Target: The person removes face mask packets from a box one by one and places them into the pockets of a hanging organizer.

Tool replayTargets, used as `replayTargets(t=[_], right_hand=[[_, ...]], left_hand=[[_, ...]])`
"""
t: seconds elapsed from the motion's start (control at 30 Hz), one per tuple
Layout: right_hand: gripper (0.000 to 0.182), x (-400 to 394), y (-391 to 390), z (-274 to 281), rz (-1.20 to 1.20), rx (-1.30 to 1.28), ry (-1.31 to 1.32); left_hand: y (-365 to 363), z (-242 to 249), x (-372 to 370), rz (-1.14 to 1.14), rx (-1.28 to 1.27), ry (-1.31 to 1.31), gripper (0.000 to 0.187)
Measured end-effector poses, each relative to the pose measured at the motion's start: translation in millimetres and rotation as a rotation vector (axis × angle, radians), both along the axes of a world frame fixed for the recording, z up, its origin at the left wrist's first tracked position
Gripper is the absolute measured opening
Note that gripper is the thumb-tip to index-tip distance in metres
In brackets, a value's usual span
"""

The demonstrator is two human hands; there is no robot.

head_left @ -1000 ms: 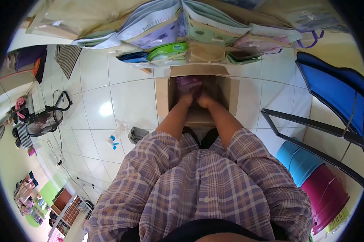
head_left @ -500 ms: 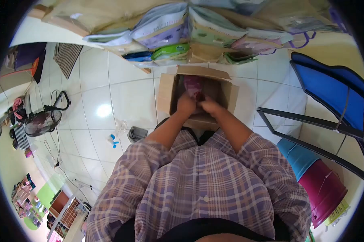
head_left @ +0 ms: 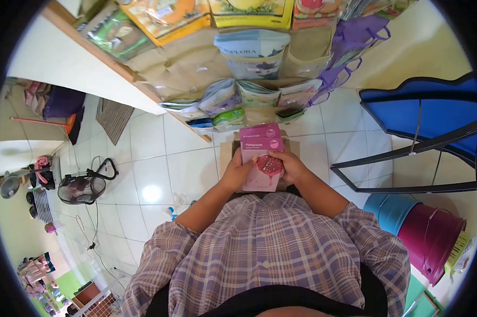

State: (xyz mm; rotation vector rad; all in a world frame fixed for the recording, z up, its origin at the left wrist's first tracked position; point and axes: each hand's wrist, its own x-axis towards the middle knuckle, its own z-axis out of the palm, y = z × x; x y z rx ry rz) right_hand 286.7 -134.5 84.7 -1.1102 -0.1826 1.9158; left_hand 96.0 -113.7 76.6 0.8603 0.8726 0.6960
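Observation:
A small stack of flat pink packets point(head_left: 258, 182), printed "Pomegranate" with a picture of a cut red fruit, is held up in front of my body. My left hand point(head_left: 239, 170) grips its left edge, thumb on the front. On the right edge my right hand point(head_left: 291, 167) closes round it in the same way. At least two packets show, the rear one sticking out above the front one. Beneath them stands an open cardboard box point(head_left: 226, 154), mostly hidden by the packets and my hands.
Ahead hangs a pocket organiser point(head_left: 185, 68) filled with several pouches point(head_left: 251, 53). A black fan point(head_left: 82, 187) and its cable lie left on the tiled floor. To the right are a blue folding chair point(head_left: 439, 108), a blue bucket point(head_left: 389, 211) and a magenta bucket point(head_left: 428, 240).
Both hands have come up out of the cardboard box, bringing the pink packets with them. My view has tilted up, showing more of the organiser.

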Motion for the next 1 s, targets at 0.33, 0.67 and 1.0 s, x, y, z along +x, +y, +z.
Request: replayTargets(t=[0.33,0.67,1.0], right_hand=[[0.042,3,45,28,-0.107,0.127,0.412],[0.051,-13,60,63,-0.174,0.159,0.420],[0.065,-36,40,71,-0.094,0.131,0.505]], left_hand=[[35,28,23,0.153,-0.251,-0.049,0.039],[28,154,-4,-0.024,0.640,0.704,0.101],[27,127,1,-0.265,1.337,1.087,0.123]])
